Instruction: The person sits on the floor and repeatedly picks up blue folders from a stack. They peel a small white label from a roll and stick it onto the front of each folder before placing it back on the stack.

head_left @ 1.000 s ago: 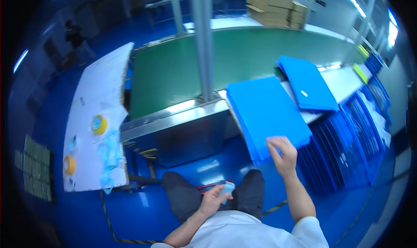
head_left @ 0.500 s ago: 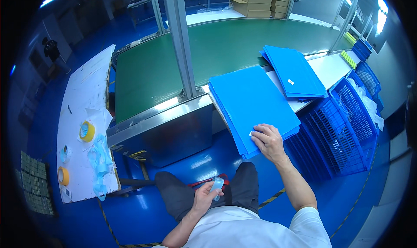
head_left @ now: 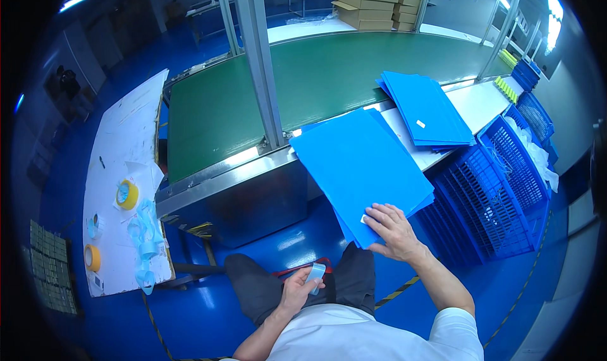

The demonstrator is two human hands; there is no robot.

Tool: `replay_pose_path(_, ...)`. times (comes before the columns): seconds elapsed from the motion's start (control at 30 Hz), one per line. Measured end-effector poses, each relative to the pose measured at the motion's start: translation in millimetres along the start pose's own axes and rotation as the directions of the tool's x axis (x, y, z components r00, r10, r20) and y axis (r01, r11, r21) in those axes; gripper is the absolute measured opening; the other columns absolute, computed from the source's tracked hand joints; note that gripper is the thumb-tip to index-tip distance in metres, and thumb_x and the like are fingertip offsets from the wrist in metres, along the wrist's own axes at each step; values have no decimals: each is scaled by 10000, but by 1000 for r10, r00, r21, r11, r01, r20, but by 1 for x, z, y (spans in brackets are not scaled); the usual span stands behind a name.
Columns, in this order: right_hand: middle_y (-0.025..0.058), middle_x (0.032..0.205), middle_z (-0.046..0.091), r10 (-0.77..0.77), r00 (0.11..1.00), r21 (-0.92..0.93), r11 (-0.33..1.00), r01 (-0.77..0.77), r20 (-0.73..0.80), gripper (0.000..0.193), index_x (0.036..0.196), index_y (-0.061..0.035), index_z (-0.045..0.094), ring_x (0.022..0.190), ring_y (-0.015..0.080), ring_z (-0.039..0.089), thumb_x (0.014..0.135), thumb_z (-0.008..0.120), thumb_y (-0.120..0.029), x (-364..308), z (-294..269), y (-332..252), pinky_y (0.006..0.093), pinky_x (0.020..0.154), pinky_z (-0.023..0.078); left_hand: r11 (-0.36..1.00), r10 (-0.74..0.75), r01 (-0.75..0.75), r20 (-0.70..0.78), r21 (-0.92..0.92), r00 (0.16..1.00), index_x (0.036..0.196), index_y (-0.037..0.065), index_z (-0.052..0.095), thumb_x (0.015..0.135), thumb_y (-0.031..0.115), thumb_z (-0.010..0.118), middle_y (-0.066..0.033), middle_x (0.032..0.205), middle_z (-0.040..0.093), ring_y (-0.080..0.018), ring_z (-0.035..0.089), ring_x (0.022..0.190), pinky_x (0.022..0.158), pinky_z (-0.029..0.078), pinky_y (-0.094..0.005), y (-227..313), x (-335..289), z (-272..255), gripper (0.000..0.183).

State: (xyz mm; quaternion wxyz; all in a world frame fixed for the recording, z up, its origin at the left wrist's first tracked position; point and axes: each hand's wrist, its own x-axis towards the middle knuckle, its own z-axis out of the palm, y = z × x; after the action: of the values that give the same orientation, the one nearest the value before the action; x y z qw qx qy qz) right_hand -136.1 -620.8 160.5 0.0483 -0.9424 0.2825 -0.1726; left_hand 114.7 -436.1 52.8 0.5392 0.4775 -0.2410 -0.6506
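1. Head view, nearest: the person sits with dark trousers and a white shirt at the lower edge, and the left hand (head_left: 296, 291) is closed around a small pale blue translucent piece (head_left: 315, 277) held over the lap.
2. The right hand (head_left: 393, 231) lies flat, fingers spread, on the near corner of a stack of blue corrugated plastic sheets (head_left: 360, 168); a small white label (head_left: 365, 219) sits on that corner just beside the fingertips.
3. The stack overhangs the near edge of the metal-framed workbench (head_left: 221, 181), tilting out over the blue floor (head_left: 190, 317).
4. To the right of the hand stand blue plastic crates (head_left: 499, 190), latticed and lined up on edge.
5. On the left, a white side table (head_left: 120, 165) carries a yellow tape roll (head_left: 127, 195), a second yellow roll (head_left: 92, 257) nearer its front, and pale blue strips (head_left: 147, 234).
6. Farther back, a green conveyor belt (head_left: 329, 76) runs across the view, with a grey metal post (head_left: 259, 64) rising from its near edge.
7. A second pile of blue sheets (head_left: 423, 108) rests on the white ledge beside the belt, well apart from the first.
8. Farthest, cardboard boxes (head_left: 370, 4) are stacked behind the belt.
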Motion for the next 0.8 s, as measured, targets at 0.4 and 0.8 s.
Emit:
replay_pose_path(0.4, 190, 1106, 710, -41, 631, 6, 997, 72, -774, 279, 1123, 36, 679, 1011, 352, 694, 859, 604, 83, 54, -95, 35, 416, 882, 553, 999, -33, 33, -17, 19, 999, 1248, -79, 564, 927, -3, 631, -150, 1039, 703, -182, 699, 890, 771, 552, -305, -2, 6, 9, 337)
replay_pose_path(0.8, 211, 1346, 592, 480, 844, -10, 868, -497, -238, 577, 1260, 6, 625, 1312, 366, 516, 715, 451, 79, 43, -17, 302, 430, 1141, 369, 997, 15, -15, -6, 74, 1000, 1325, -14, 564, 977, 101, 633, -80, 1106, 684, -121, 664, 947, 864, 523, -277, -7, -2, -1, 373)
